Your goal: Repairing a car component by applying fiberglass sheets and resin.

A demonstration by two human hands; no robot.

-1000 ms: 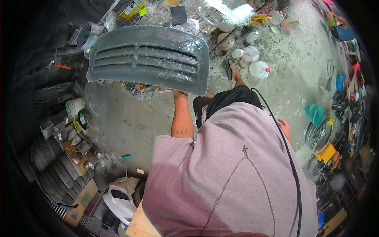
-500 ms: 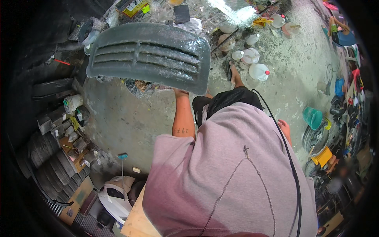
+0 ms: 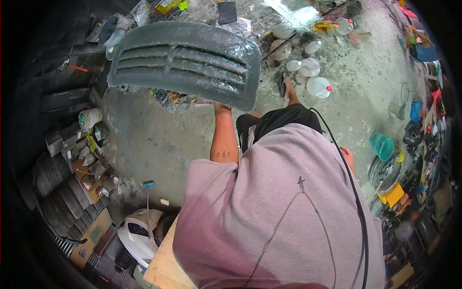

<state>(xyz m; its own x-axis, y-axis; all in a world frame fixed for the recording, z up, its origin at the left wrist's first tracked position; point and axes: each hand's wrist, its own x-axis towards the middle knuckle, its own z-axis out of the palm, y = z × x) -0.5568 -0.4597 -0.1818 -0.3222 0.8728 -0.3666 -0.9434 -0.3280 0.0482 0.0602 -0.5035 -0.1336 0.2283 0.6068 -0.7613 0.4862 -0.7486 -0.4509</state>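
A grey moulded panel (image 3: pixel 183 41) with rows of long slots and a glossy, patchy surface is held out at the upper left of the head view. My left hand (image 3: pixel 222 107) is closed on its near edge, the fingers mostly hidden beneath it. Down by my right side, my right hand (image 3: pixel 346 153) is partly hidden behind my shirt, its visible fingers loose and open, with no object seen in them.
Fibre scraps (image 3: pixel 284 14) and plastic jugs (image 3: pixel 317 87) lie on the concrete floor (image 3: pixel 144 144) beyond my feet. A green bucket (image 3: pixel 381 147) stands at right, stacked dark panels (image 3: pixel 77 202) at lower left. Another person (image 3: pixel 422 50) is at upper right.
The panel and my left hand have risen slightly in the view and shifted a little to the right. My right hand stays by my side.
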